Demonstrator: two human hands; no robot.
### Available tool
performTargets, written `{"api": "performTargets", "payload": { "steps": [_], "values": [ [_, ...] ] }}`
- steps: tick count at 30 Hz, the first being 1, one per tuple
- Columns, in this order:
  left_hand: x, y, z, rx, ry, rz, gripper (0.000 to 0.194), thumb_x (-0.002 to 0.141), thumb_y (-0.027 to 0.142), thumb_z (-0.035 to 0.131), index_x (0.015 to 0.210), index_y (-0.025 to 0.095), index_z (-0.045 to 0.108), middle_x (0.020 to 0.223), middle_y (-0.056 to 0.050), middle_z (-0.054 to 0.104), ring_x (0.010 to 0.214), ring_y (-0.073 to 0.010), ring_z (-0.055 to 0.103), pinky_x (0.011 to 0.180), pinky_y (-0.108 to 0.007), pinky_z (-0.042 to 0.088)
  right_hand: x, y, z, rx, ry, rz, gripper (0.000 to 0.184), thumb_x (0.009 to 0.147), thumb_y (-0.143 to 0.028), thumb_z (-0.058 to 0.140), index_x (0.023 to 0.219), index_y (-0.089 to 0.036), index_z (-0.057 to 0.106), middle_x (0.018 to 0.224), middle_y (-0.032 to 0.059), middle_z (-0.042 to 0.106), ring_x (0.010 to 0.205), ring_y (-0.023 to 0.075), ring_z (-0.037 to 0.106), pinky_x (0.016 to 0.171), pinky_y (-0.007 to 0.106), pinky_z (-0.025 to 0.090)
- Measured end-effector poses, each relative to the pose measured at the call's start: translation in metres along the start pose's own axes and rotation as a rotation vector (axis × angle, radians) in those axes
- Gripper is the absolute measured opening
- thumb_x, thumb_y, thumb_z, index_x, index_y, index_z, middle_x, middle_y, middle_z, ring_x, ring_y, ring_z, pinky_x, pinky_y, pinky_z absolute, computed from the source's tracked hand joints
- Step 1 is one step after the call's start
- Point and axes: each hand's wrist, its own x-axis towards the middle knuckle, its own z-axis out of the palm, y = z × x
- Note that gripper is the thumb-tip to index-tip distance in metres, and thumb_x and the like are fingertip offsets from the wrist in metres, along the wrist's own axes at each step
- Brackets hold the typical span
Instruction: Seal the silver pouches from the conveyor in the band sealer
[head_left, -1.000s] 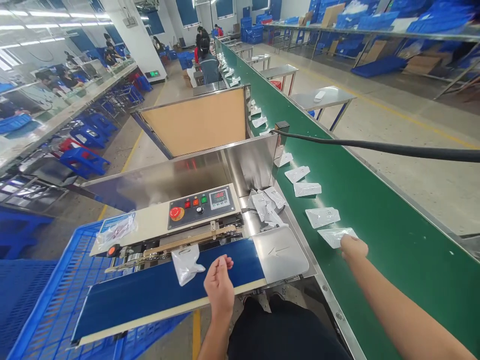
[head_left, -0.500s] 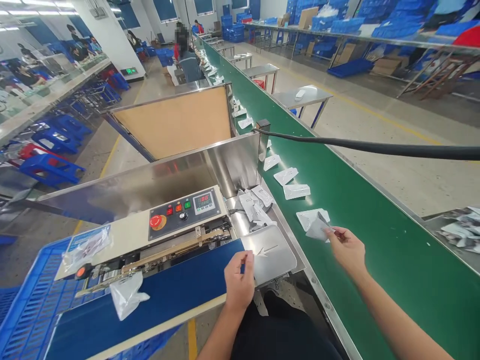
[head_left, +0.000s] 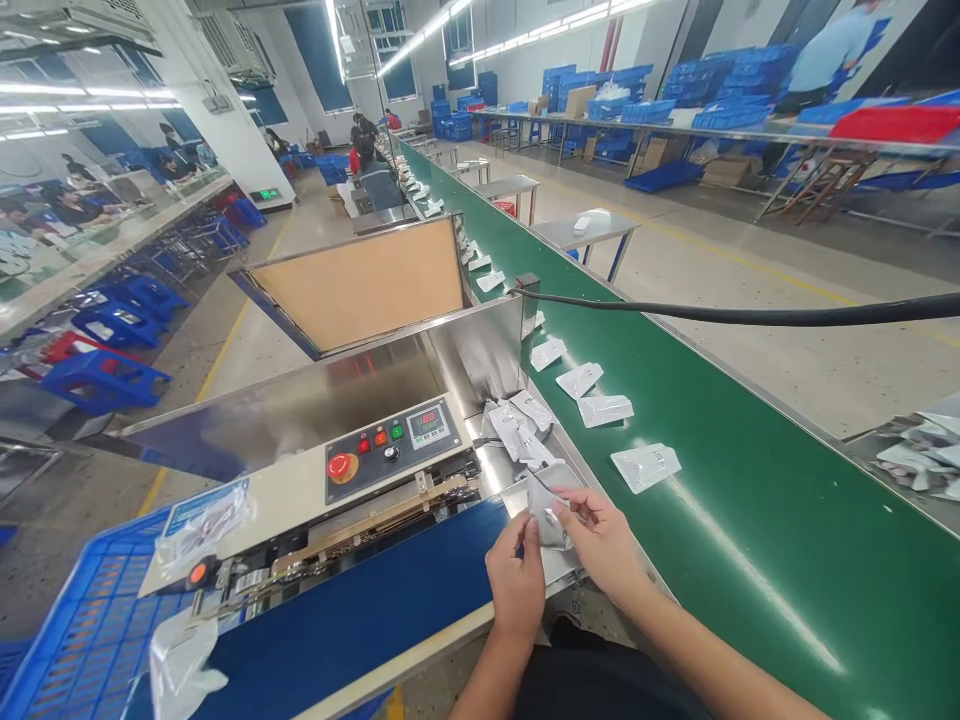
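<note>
Silvery pouch (head_left: 546, 512) gripped between the fingers of both hands, left hand (head_left: 516, 585) and right hand (head_left: 604, 548), over the band sealer (head_left: 397, 450), beside the green conveyor belt (head_left: 750, 530) carrying flat pouches (head_left: 645, 467).

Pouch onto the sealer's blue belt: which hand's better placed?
Left, likely: the left hand holds the pouch beside the blue belt. The right hand also pinches it, but sits farther, toward the green conveyor.

Blue plastic crates (head_left: 739, 118) line long racks (head_left: 825, 146) beyond the green conveyor belt (head_left: 750, 480).
</note>
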Motion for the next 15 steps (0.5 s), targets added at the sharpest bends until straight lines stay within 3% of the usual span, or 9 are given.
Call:
{"api": "performTargets", "payload": {
  "steps": [3, 6, 9, 11, 15],
  "values": [
    [0.010, -0.007, -0.008, -0.036, -0.016, -0.045, 0.059, 0.096, 0.069, 0.066, 0.116, 0.016, 0.083, 0.098, -0.013, 0.083, 0.090, -0.0278, 0.078, 0.083, -0.037, 0.063, 0.000, 0.004, 0.004, 0.096, -0.115, 0.058, 0.060, 0.078, -0.069, 0.085, 0.112, -0.020, 0.080, 0.111, 0.0143, 0.080, 0.103, 0.0297, 0.075, 0.084, 0.039, 0.064],
    [0.020, -0.011, -0.016, -0.080, -0.027, -0.065, 0.064, 0.092, 0.069, 0.071, 0.122, 0.014, 0.081, 0.100, -0.014, 0.083, 0.090, -0.0278, 0.078, 0.084, -0.038, 0.062, 0.004, 0.012, 0.003, 0.157, -0.137, 0.131, 0.070, 0.075, -0.074, 0.085, 0.121, -0.021, 0.079, 0.114, 0.0137, 0.080, 0.105, 0.0297, 0.075, 0.086, 0.041, 0.064],
    [0.021, -0.013, -0.022, -0.072, -0.066, -0.039, 0.053, 0.095, 0.062, 0.069, 0.111, 0.015, 0.085, 0.108, -0.016, 0.084, 0.096, -0.0304, 0.078, 0.091, -0.041, 0.062, 0.008, 0.023, 0.001, 0.018, -0.202, 0.174, 0.067, 0.070, -0.076, 0.085, 0.105, -0.019, 0.083, 0.100, 0.0112, 0.082, 0.093, 0.0286, 0.076, 0.082, 0.040, 0.062],
    [0.020, -0.013, -0.023, -0.095, -0.050, -0.048, 0.050, 0.095, 0.060, 0.069, 0.107, 0.014, 0.085, 0.106, -0.016, 0.085, 0.094, -0.0311, 0.079, 0.088, -0.042, 0.063, 0.010, 0.028, 0.001, -0.059, -0.239, 0.146, 0.059, 0.076, -0.075, 0.079, 0.094, -0.019, 0.083, 0.091, 0.0091, 0.082, 0.084, 0.0267, 0.074, 0.076, 0.037, 0.061],
    [0.029, -0.015, -0.020, -0.204, 0.112, -0.235, 0.046, 0.083, 0.057, 0.081, 0.095, 0.013, 0.086, 0.094, -0.014, 0.085, 0.087, -0.0304, 0.079, 0.078, -0.038, 0.063, 0.020, 0.032, 0.008, -0.192, -0.060, 0.139, 0.038, 0.079, -0.058, 0.077, 0.078, -0.020, 0.080, 0.071, 0.0039, 0.077, 0.065, 0.0216, 0.068, 0.061, 0.031, 0.053]
  ]
}}
